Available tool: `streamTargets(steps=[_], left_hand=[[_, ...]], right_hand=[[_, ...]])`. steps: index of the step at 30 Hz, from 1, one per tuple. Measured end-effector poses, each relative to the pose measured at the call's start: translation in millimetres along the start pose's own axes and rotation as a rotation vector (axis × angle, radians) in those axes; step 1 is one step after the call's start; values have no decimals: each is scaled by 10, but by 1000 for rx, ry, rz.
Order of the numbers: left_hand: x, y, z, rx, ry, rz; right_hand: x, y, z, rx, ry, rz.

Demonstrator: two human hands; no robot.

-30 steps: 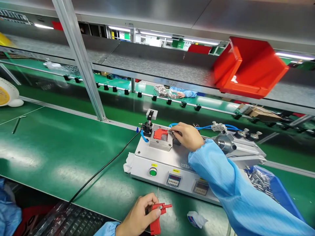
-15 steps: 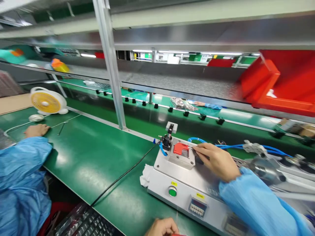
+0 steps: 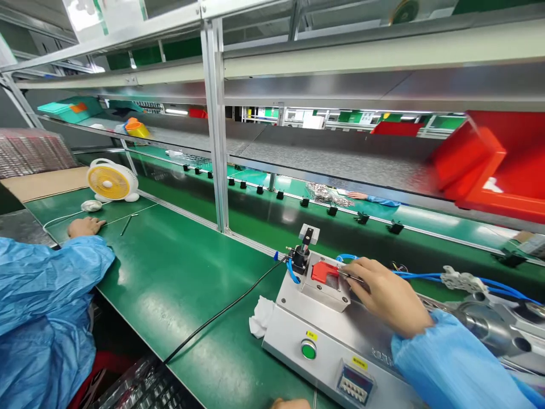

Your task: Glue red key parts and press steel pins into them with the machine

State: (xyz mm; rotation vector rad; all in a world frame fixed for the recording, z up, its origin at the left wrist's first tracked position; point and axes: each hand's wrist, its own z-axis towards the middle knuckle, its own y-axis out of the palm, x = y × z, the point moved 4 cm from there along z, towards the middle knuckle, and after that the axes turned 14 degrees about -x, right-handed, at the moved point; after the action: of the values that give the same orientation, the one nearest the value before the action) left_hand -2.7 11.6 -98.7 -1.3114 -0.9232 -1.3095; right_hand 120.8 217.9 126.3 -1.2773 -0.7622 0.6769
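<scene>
My right hand (image 3: 385,292) is closed in a pinch on metal tweezers (image 3: 349,275). Their tips reach the right end of a flat red part (image 3: 324,271), which lies in the recess of a metal fixture block (image 3: 326,295). Whether the tips grip the part, I cannot tell. Beneath is a silver bench machine (image 3: 293,326) with a green button (image 3: 309,349) and a small counter display (image 3: 355,384). Only the top of my left hand (image 3: 292,404) shows at the bottom edge; its fingers are hidden.
On the left, a co-worker's hand (image 3: 86,226) rests on the green table (image 3: 179,267) near a yellow-and-white fan (image 3: 111,180). A black cable (image 3: 225,307) crosses to the machine. Red bins (image 3: 506,165) sit on the shelf above; a metal post (image 3: 216,125) stands behind the table.
The view has shifted, so the scene sits lower and further right. My left hand, earlier showing more with something red at its fingers, has mostly left view. My right hand stays at the fixture.
</scene>
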Motion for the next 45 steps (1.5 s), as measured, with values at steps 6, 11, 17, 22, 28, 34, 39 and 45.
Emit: streamTargets(steps=[6,11,17,22,28,34,39,45], left_hand=[[73,-602,-58,178,39,62],[45,-680,-83,212,41,37],[-80,-67,-46,-26,-21,-62],[-269,341,-101,-250,-93,-247],[-461,400,-96,-298,-118,-361],[-398,381,-80,-281,-142,-405],[-396,363,-63,-302,-205,-435],[-334,385,-17,-256,-125,-519]], right_hand=[[-263,8,257,-118,2,45],[-340,-9,351,-245,62,-61],[-492,-92,381,-360,47,-193],[-503,-84,339,-374,47,-127],[-441,-98,338,-361,104,-87],[-344,-85,367,-372,143,-65],[-349,-43,345,-349,153,-59],[-395,-9,248,-295,187,-45]])
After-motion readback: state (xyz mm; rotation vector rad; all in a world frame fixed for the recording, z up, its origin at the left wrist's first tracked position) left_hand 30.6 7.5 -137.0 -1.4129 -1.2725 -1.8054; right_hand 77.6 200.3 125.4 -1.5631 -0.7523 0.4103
